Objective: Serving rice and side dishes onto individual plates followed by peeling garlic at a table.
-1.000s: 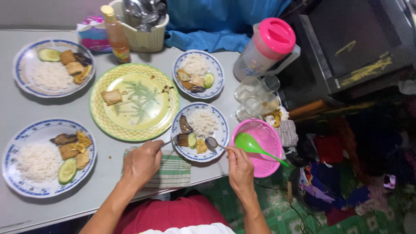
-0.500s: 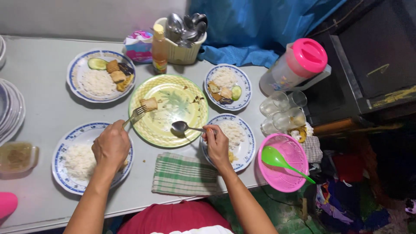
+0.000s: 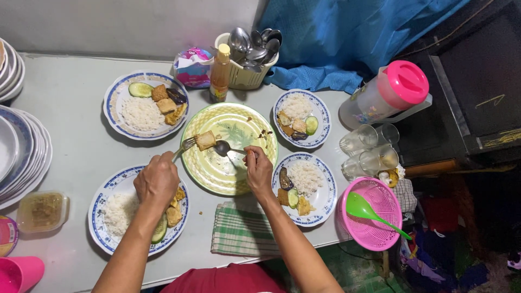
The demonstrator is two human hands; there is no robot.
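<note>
A green checked cloth (image 3: 241,230) was seen lying at the near edge of the grey table (image 3: 76,157), between two blue-rimmed plates. The near left plate (image 3: 108,239), holding rice, cucumber and fried pieces, was partly covered by the left hand (image 3: 157,182). That hand was closed around the handle of a fork (image 3: 185,145), whose tines were set against a piece of fried tofu (image 3: 205,140). The right hand (image 3: 258,169) was closed in a pinch on the handle of a metal spoon (image 3: 223,147), the bowl of which was placed just beside the tofu on its other side. The tofu was thus held between fork and spoon on the upper left part of a large yellow-green plate (image 3: 239,173) in the middle of the table. To the right of the right hand, a served plate (image 3: 325,190) with rice and vegetables was found, and beyond it a pink basket (image 3: 380,228) holding a green ladle (image 3: 362,209). Farther back, two more served plates, a sauce bottle (image 3: 220,73), a cutlery holder (image 3: 247,54), several glasses (image 3: 369,146) and a pink-lidded jug (image 3: 388,95) were set near the wall.
</note>
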